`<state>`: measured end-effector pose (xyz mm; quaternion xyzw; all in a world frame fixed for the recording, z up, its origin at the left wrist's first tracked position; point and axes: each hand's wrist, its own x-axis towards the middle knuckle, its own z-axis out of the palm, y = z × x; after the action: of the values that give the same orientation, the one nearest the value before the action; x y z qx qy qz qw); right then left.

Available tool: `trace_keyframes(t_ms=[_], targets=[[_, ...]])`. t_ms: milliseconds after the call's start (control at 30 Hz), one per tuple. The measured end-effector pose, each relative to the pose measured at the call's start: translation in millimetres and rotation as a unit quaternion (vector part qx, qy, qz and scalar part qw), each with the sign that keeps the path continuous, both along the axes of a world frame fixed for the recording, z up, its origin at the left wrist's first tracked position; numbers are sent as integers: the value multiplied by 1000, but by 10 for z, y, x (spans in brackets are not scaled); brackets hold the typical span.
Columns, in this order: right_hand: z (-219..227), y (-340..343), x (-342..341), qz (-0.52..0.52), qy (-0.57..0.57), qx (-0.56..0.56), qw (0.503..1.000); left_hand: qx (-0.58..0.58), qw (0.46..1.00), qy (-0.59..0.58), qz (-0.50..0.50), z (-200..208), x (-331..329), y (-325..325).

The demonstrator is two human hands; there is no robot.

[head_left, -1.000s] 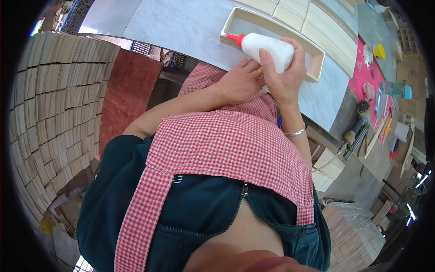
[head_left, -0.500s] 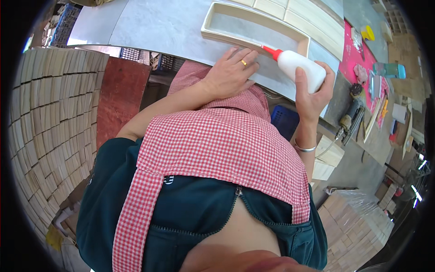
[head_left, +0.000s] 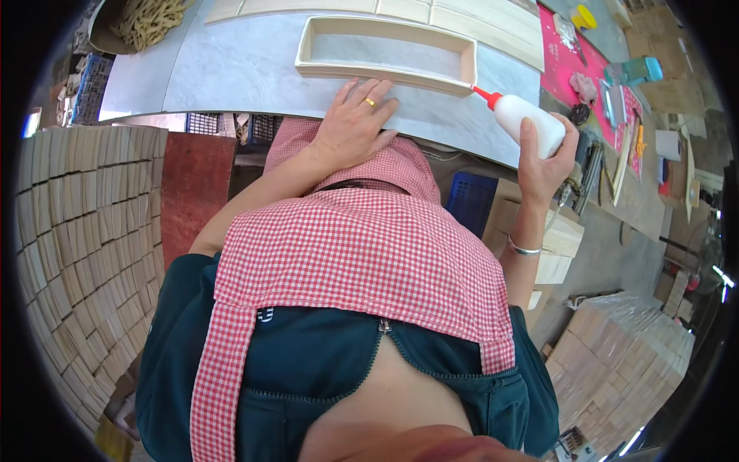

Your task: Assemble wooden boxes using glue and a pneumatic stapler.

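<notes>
A long, narrow wooden frame [head_left: 385, 75] lies on the grey tabletop [head_left: 231, 69] in front of me. My left hand [head_left: 358, 119] rests at the table's near edge by the frame's front side, fingers stretched out, with a ring on one of them. Wrapped round a white squeeze bottle [head_left: 530, 125] with a red nozzle is my right hand [head_left: 548, 158]. The bottle is tilted, its nozzle tip at the frame's near right corner, seemingly touching it. Whether anything flows from the tip is too small to tell.
Flat wooden boards [head_left: 485, 35] lie behind the frame. A basket of wood strips [head_left: 150, 23] stands far left. Stacked wood pieces [head_left: 85, 223] rise on my left. At right, a red-covered surface [head_left: 562, 58] holds a yellow tub and tools. A blue crate [head_left: 471, 202] sits below the table.
The bottle's nozzle has moved rightward along the frame's near side to its right corner. The whole view has shifted, and my left hand stays by the frame's front.
</notes>
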<state>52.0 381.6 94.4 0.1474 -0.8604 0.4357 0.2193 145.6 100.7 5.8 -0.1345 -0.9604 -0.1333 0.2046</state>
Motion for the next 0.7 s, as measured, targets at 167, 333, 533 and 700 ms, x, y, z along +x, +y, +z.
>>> trace_keyframes(t_ms=[167, 333, 533, 700], targets=[[-23, 83, -63, -28, -32, -57, 997, -11, 999, -38, -5, 71, -53, -21], [-412, 190, -497, -114, -27, -220, 968, -3, 998, -44, -53, 122, -111, -138], [-564, 334, -1834, -221, 17, -114, 968, -26, 993, -59, -95, 7, -226, -239], [-665, 655, -2958, -274, -42, 92, 956, -35, 993, -65, -96, -28, -264, -263]])
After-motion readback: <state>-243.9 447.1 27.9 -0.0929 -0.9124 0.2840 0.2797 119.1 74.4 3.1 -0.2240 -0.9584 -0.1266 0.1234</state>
